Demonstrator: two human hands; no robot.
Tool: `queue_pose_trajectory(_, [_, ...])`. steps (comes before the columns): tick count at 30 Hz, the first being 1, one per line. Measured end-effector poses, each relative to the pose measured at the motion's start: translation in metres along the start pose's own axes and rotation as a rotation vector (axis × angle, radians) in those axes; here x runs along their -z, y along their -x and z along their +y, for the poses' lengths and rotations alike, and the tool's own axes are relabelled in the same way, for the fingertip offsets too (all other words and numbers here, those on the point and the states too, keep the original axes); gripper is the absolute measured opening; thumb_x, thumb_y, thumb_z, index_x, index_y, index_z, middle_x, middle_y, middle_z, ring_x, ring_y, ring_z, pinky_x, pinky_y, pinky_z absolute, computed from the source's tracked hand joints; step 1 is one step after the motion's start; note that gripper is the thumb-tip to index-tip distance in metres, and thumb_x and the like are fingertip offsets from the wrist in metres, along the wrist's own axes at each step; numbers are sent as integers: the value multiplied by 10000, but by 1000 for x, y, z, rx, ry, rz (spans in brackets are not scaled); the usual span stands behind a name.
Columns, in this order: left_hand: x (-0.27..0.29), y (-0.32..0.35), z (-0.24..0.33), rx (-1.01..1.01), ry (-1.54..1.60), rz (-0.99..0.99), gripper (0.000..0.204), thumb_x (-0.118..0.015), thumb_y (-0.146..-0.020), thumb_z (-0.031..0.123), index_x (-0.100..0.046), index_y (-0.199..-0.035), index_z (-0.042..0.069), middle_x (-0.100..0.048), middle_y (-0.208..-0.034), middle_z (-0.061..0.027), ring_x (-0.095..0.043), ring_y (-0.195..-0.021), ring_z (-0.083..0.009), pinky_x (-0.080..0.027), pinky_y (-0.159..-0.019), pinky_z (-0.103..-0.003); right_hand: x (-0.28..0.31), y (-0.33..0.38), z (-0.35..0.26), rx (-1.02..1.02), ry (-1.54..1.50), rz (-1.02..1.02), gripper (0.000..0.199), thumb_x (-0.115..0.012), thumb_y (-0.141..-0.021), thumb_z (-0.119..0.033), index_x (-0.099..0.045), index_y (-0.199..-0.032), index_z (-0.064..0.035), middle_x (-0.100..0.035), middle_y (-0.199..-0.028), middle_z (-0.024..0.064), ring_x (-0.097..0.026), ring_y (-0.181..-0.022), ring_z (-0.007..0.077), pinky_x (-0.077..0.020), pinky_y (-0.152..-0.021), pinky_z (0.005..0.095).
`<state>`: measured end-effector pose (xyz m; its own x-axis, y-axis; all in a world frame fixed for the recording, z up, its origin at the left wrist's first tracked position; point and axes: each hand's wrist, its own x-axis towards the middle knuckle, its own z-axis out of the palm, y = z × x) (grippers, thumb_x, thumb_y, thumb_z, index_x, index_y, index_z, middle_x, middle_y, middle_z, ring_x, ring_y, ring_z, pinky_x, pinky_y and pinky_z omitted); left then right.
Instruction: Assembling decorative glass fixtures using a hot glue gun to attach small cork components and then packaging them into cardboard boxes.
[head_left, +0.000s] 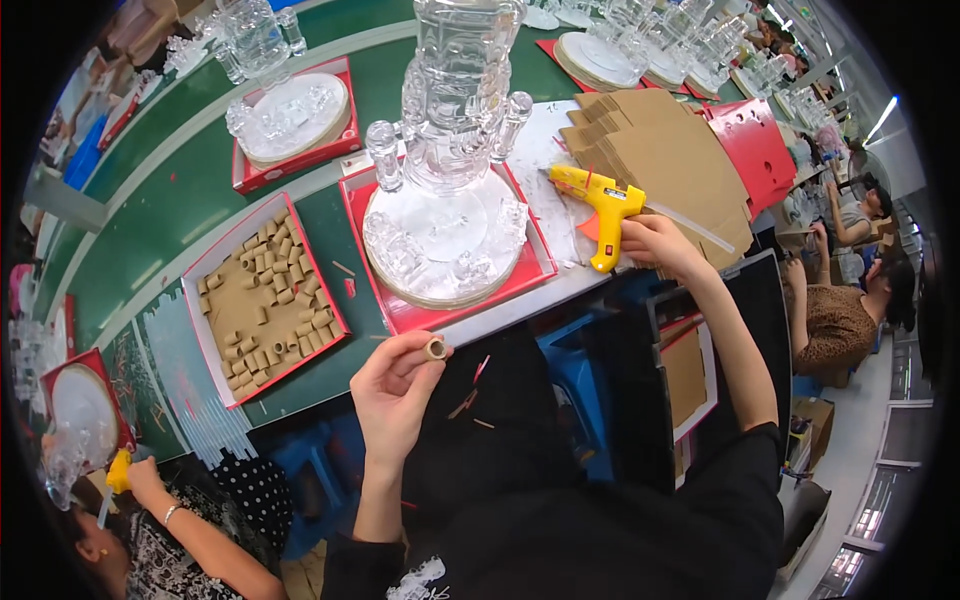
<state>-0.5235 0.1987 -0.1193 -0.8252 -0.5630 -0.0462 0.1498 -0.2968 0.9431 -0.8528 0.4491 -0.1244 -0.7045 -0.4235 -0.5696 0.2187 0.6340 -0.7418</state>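
Note:
My left hand (pixel 396 388) pinches a short brown cardboard tube (pixel 435 348) between thumb and fingertips, its open end showing. At the right, my right hand (pixel 660 245) has its fingers curled at the back of the handle of a yellow glue gun (pixel 607 205). The gun's nozzle points left, and a clear glue stick (pixel 692 226) sticks out behind it. Ahead of my hands, a red box tray (pixel 385 318) bears a round white base with clear plastic parts (pixel 390 245) on it. A tall clear plastic piece (pixel 450 110) rises at its back.
A red-rimmed box (pixel 338 318) of many cardboard tubes lies left, beside clear glue sticks (pixel 190 350). Cardboard sheets (pixel 670 150) are stacked at right. Another tray (pixel 350 135) stands farther back. A person (pixel 205 540) at lower left holds a yellow glue gun (pixel 119 470). A blue stool (pixel 578 385) is below.

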Motion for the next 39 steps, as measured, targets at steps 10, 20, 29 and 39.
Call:
queue_pose_trajectory(10, [-107, -29, -28, -1, 330, -331, 266, -673, -798, -65, -574, -1041, -22, -459, -1172, -87, -511, -1035, -127, -414, -924, -268, -102, 127, -28, 353, -667, -355, 231, -550, -908, -76, -540, -1115, 24, -624, -1074, 126, -607, -1043, 217, -511, -879, 340])
queue_pose_trajectory(20, [-113, -48, -39, -247, -102, -313, 445, -593, -815, -22, -449, -1235, 5, -499, -1173, -133, -536, -1026, -202, -453, -884, -327, -96, 104, 0, 237, -1067, -477, 135, -605, -923, -149, -541, -1033, -102, -630, -1059, 48, -610, -1005, 174, -487, -868, 331])
queue_pose_trajectory(29, [-125, -100, -73, -409, -1258, -619, 287, -613, -819, 81, -593, -1101, 29, -609, -1047, -143, -647, -763, -336, -532, -617, -413, -80, 82, 15, 232, -1082, -340, 164, -576, -937, -134, -560, -1098, -106, -623, -1102, 44, -606, -967, 149, -493, -824, 311])
queue_pose_trajectory(39, [-105, -85, -76, -506, -695, -342, 212, -543, -860, -42, -599, -1064, -26, -617, -901, -178, -653, -806, -302, -518, -734, -360, -90, 50, -5, 151, -1107, -144, 230, -598, -930, -160, -516, -1127, -74, -601, -1103, 60, -590, -1043, 182, -488, -895, 320])
